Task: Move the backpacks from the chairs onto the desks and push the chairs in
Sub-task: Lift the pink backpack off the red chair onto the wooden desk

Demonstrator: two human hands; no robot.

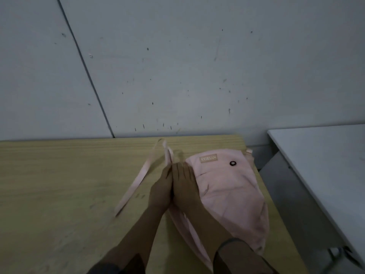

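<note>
A pink backpack [229, 192] lies flat on the wooden desk [59, 184], near the desk's right edge, label side up. A pink strap [138, 178] trails out to its left across the desk. My left hand [160, 190] and my right hand [185, 186] are side by side at the backpack's left edge, where the strap meets it. My right hand lies with straight fingers on the pink fabric. My left hand's fingers are at the strap, but their grip is hidden. No chair is in view.
A grey wall [177, 66] stands directly behind the desk. To the right, across a narrow gap, is a white desk [325, 155] with a metal leg [335, 256] below it.
</note>
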